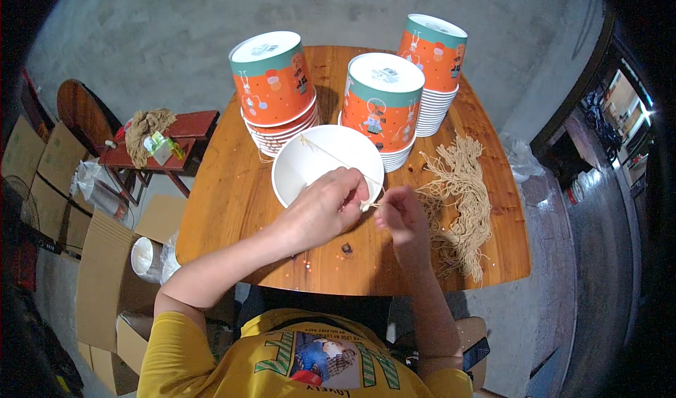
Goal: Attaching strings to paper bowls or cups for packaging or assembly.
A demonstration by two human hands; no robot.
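A white paper bucket (pixel 292 167) rests on the wooden table with its open mouth tilted toward me. A thin beige cord (pixel 329 154) runs across that mouth from the far rim to the near right rim. At the near right rim my left hand (pixel 327 204) pinches the cord between thumb and fingertips. Just to its right, my right hand (pixel 403 218) has its thumb and forefinger closed on a cord end. The exact spot where the cord meets the rim is partly hidden by my fingers. Right of my hands lies a loose bundle of beige cords (pixel 465 211).
Stacks of upside-down orange and green paper buckets stand behind: a left stack (pixel 274 81), a middle stack (pixel 384 106) and a right stack (pixel 436 57). A red bench (pixel 201 125) holds more cord at left. Cardboard boxes (pixel 105 278) stand on the floor beside the table (pixel 232 208).
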